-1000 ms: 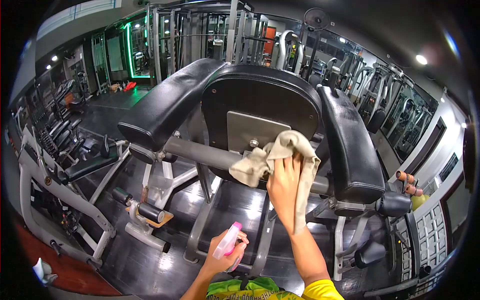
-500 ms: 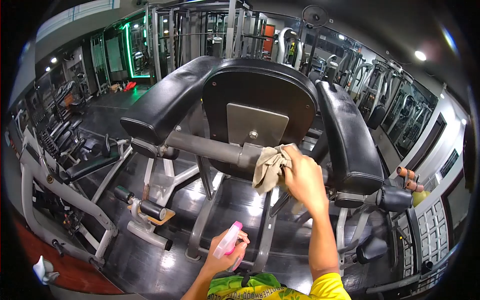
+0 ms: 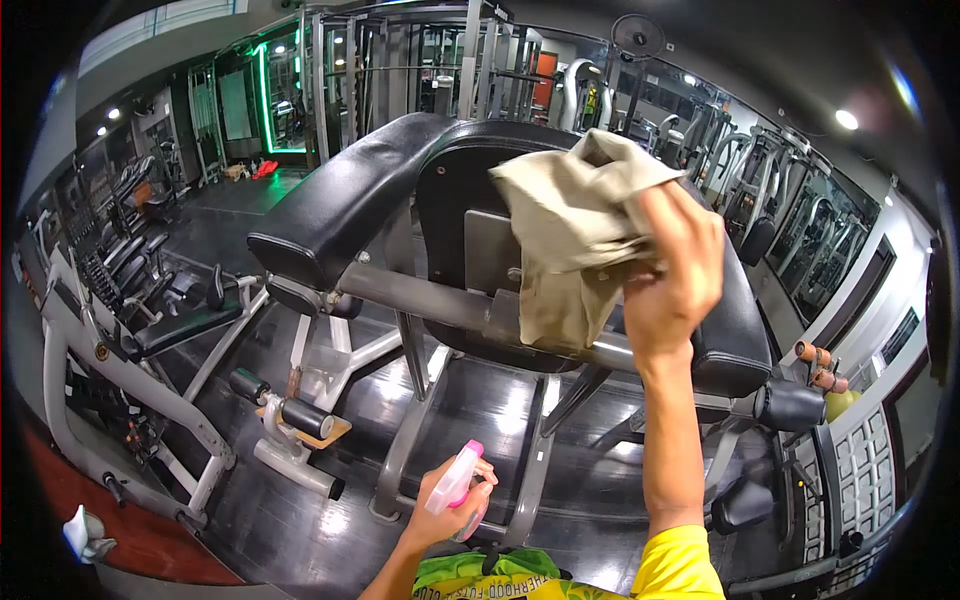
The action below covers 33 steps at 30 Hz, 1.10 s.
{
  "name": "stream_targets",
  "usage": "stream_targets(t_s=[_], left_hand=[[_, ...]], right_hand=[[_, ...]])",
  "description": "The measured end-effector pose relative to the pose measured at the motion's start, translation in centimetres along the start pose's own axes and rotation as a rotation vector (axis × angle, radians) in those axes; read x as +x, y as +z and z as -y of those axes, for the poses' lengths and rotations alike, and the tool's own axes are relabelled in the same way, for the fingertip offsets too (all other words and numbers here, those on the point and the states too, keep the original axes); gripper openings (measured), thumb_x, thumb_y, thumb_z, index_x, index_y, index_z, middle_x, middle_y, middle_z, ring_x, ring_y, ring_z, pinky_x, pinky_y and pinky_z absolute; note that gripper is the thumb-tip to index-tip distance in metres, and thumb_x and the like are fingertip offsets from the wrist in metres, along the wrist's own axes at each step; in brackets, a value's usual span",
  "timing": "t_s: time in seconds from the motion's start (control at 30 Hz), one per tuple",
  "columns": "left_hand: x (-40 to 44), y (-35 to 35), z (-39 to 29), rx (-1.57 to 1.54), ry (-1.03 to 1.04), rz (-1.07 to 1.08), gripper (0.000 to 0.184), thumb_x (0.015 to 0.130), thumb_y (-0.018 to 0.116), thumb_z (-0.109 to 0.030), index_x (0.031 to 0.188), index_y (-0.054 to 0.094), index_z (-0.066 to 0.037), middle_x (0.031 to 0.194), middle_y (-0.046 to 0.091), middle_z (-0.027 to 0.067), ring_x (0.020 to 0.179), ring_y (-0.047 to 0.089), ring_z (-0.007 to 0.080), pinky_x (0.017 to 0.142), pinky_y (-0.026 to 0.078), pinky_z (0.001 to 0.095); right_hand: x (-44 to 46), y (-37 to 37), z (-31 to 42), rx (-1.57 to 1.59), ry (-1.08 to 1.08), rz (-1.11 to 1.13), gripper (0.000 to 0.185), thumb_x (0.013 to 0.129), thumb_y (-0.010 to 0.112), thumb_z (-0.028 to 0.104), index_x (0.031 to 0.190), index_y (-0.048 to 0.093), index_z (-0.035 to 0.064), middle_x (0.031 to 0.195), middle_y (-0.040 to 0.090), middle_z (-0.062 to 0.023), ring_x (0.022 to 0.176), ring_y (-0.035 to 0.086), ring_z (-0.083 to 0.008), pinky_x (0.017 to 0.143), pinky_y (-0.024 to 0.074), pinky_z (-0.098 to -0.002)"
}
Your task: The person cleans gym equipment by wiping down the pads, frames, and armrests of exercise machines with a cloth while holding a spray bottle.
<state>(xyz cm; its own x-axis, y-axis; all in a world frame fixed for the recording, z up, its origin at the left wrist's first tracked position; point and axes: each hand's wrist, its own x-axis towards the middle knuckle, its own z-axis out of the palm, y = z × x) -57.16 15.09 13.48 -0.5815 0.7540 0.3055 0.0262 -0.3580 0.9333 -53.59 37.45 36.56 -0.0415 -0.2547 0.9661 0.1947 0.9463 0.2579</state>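
A beige cloth (image 3: 575, 225) hangs half unfolded from my right hand (image 3: 680, 270), whose fingers are closed on its right side. Cloth and hand are raised in front of a black padded backrest (image 3: 445, 215) and hide much of it, along with part of the grey metal crossbar (image 3: 415, 295). Whether the cloth touches the bar I cannot tell. Low and close to my body, my left hand (image 3: 455, 505) is wrapped round a spray bottle with a pink and clear trigger head (image 3: 457, 478); most of the bottle is hidden.
Long black arm pads flank the backrest, the left pad (image 3: 345, 200) and the right pad (image 3: 735, 340). Below stands a grey frame with small rollers (image 3: 305, 420). A bench (image 3: 190, 325) is at left, and cable machines (image 3: 400, 75) line the back.
My right hand has lifted off the crossbar, moving up and to the right. The bunched cloth has opened out. My left hand stays put with the spray bottle.
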Motion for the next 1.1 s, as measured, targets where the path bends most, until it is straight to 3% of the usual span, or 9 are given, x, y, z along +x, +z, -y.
stream_targets(t_s=[0.1,0.23,0.3,0.33,0.43,0.53,0.7,0.83,1.1], left_hand=[[0.0,-0.1,0.1,-0.013,-0.036,0.021,0.012,0.083,0.058,0.005,0.094,0.056,0.002,0.085,0.061,0.0077,0.058,0.057,0.0068,0.052,0.045,0.0209],[0.0,-0.2,0.2,0.015,-0.014,0.005,0.013,0.083,0.059,0.004,0.095,0.057,0.002,0.087,0.062,0.0076,0.06,0.057,0.0075,0.054,0.045,0.0211],[0.0,-0.4,0.4,0.028,-0.003,-0.001,0.013,0.083,0.059,0.004,0.096,0.057,0.002,0.087,0.062,0.0073,0.061,0.058,0.0077,0.054,0.046,0.0212],[0.0,-0.5,0.8,0.042,0.007,0.0,0.013,0.083,0.059,0.004,0.096,0.057,0.001,0.087,0.063,0.007,0.062,0.058,0.0078,0.055,0.046,0.0215],[-0.2,-0.4,0.6,0.03,-0.006,0.003,0.013,0.083,0.059,0.003,0.096,0.057,0.001,0.087,0.063,0.0065,0.063,0.058,0.008,0.057,0.047,0.0222],[-0.3,-0.4,0.4,-0.003,-0.046,-0.006,0.015,0.083,0.059,0.003,0.098,0.057,0.001,0.087,0.063,0.0066,0.063,0.058,0.0078,0.058,0.047,0.0223],[-0.3,-0.8,0.8,-0.037,-0.041,-0.018,0.016,0.084,0.059,0.003,0.099,0.056,0.001,0.087,0.062,0.0066,0.062,0.058,0.0078,0.057,0.047,0.0222],[-0.1,-0.9,0.8,-0.009,-0.034,-0.005,0.015,0.084,0.058,0.003,0.098,0.056,0.002,0.087,0.062,0.0066,0.062,0.057,0.0077,0.057,0.047,0.0221],[0.1,-1.5,-0.3,-0.058,-0.041,-0.045,0.012,0.084,0.058,0.004,0.096,0.055,0.003,0.086,0.061,0.0084,0.062,0.057,0.0082,0.055,0.046,0.0217]], right_hand=[[-2.5,2.1,-0.3,-0.171,-0.15,0.236,0.038,0.061,0.061,0.008,0.097,0.067,0.018,0.099,0.057,-0.0053,0.099,0.051,-0.0271,0.085,0.0403,-0.0375],[-4.0,1.6,0.5,-0.181,-0.09,0.358,0.029,0.069,0.06,0.014,0.096,0.066,0.0194,0.095,0.053,-0.0071,0.127,0.035,-0.0402,0.107,0.0174,-0.0617],[-5.7,1.7,-1.1,-0.174,-0.136,0.444,0.024,0.071,0.059,0.014,0.094,0.067,0.0193,0.093,0.052,-0.0082,0.132,0.026,-0.0448,0.107,0.0056,-0.0671],[-6.2,1.6,-1.5,-0.213,-0.145,0.467,0.021,0.071,0.06,0.015,0.09,0.068,0.0193,0.094,0.053,-0.0078,0.131,0.029,-0.0439,0.108,0.0081,-0.0663],[-7.3,2.2,-2.1,-0.224,-0.206,0.25,0.019,0.065,0.065,0.02,0.083,0.071,0.0216,0.095,0.053,-0.0048,0.119,0.043,-0.0363,0.097,0.0328,-0.0525],[-8.2,2.8,-2.7,-0.227,-0.254,0.207,0.02,0.062,0.067,0.021,0.081,0.071,0.0228,0.095,0.054,-0.0028,0.111,0.047,-0.0315,0.084,0.0379,-0.0439],[-5.7,5.0,-1.7,-0.068,-0.313,0.151,0.022,0.06,0.064,0.022,0.082,0.069,0.022,0.09,0.057,0.0009,0.1,0.054,-0.0299,0.078,0.0408,-0.04],[-2.7,8.6,1.8,0.019,-0.392,0.173,0.02,0.068,0.061,0.023,0.087,0.069,0.0218,0.094,0.058,0.0033,0.102,0.053,-0.0216,0.08,0.039,-0.0376],[-0.4,13.8,6.2,0.009,-0.556,0.21,0.027,0.066,0.062,0.022,0.092,0.068,0.017,0.11,0.055,0.0019,0.104,0.051,-0.019,0.082,0.0388,-0.0342]])
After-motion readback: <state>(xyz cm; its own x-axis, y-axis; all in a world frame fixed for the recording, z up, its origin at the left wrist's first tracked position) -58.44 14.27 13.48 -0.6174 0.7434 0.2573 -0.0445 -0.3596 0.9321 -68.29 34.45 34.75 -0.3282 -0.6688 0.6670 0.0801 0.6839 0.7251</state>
